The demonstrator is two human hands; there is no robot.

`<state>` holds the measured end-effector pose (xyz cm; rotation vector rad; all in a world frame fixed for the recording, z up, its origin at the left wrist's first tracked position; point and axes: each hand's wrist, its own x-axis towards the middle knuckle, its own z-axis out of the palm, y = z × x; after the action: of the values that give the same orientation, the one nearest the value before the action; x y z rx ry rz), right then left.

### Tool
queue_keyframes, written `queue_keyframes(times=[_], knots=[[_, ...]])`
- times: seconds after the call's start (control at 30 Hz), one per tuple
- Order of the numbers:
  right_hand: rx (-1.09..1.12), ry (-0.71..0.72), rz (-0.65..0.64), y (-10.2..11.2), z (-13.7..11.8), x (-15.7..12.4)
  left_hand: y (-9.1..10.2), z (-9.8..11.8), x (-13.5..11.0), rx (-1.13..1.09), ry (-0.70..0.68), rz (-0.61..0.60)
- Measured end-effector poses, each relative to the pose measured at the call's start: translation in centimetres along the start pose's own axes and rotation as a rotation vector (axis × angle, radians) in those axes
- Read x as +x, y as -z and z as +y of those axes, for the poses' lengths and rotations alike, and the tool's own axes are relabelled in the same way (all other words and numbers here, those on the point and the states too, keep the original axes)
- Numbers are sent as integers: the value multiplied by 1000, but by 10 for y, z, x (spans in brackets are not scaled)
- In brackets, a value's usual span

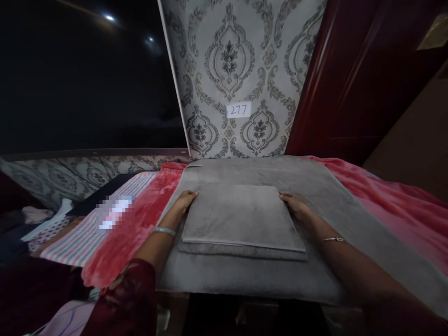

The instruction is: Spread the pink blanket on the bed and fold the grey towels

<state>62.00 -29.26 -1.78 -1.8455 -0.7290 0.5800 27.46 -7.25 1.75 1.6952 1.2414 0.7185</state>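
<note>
A folded grey plush towel (241, 217) lies in the middle, its layers showing along the near edge. My left hand (187, 200) is closed at its far left corner, with the thumb along the side. At the far right corner, the fingers of my right hand (294, 204) pinch the edge. Beneath the towel spreads a larger grey plush cloth (252, 280), which covers the middle of the surface. The undersides of both grips are hidden by the fabric.
Red plush fabric (140, 219) and a striped cloth (80, 240) lie to the left, with more pink-red fabric (395, 210) to the right. Behind stand a large dark screen (87, 84), a patterned wall (231, 56) bearing a paper marked 277 (239, 109), and a dark red panel (350, 84).
</note>
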Motion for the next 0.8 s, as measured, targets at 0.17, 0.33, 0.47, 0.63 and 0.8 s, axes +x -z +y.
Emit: queue_keyframes(times=[0.17, 0.33, 0.47, 0.63, 0.8], knots=[[-346, 275, 59, -17, -46, 1, -15, 32, 13, 318, -251, 65], [-859, 587, -171, -104, -84, -20, -73, 47, -9, 869, -459, -76], [-947, 609, -214, -143, -68, -38, -96, 29, -30, 1029, -449, -45], [-979, 583, -204, -125, -46, -38, -92, 25, -32, 1067, -456, -56], [-1046, 465, -98, -82, -23, -33, -92, 27, -30, 1084, -458, -53]])
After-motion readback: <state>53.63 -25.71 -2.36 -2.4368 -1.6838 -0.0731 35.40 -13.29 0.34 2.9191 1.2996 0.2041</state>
